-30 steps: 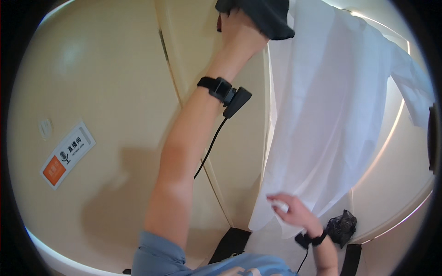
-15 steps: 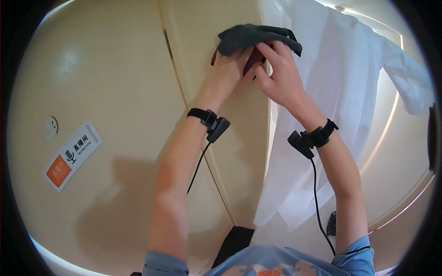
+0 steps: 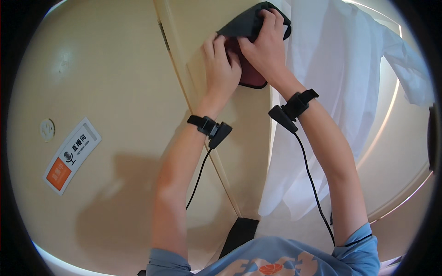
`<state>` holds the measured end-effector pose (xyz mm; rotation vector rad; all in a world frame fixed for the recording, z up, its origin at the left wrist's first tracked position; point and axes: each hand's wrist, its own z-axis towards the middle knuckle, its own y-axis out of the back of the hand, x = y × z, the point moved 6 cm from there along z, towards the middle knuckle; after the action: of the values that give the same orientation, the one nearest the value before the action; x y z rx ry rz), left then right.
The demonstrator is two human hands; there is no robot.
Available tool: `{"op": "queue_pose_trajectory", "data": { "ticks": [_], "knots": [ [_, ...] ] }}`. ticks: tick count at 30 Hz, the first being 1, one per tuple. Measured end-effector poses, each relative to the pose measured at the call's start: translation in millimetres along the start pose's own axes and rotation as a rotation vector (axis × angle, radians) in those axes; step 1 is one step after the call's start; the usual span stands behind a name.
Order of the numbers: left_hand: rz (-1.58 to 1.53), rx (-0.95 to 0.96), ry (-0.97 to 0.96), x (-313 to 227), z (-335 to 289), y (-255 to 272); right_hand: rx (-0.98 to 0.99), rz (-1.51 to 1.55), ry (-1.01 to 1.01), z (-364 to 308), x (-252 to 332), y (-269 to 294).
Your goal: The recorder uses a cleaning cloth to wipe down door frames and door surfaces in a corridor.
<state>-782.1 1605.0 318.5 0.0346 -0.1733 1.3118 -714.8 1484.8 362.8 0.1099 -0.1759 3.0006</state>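
A smooth cream door (image 3: 115, 92) fills the side from seven to eleven o'clock, and white hanging fabric (image 3: 336, 92) drapes at two. Toward nine, a white rectangular sign (image 3: 80, 145) bears an orange block, dark lettering and a microphone symbol, just beside a pale round disc (image 3: 47, 130). Near twelve, the person's left hand (image 3: 223, 64) grips the left edge of a dark grey-and-maroon cloth (image 3: 241, 23) (whether it forms a pouch cannot be told); the right hand (image 3: 266, 50) clamps its grey fold.
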Motion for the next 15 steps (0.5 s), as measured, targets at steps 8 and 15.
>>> {"op": "queue_pose_trajectory", "data": {
  "ticks": [8,15],
  "knots": [
    [0.186,-0.046,0.016,-10,44,-17,-0.064,-0.019,0.052,28,22,-6],
    [0.002,-0.093,-0.131,-26,0,-34,-0.050,0.016,0.228,-12,-17,-7]
  ]
}}
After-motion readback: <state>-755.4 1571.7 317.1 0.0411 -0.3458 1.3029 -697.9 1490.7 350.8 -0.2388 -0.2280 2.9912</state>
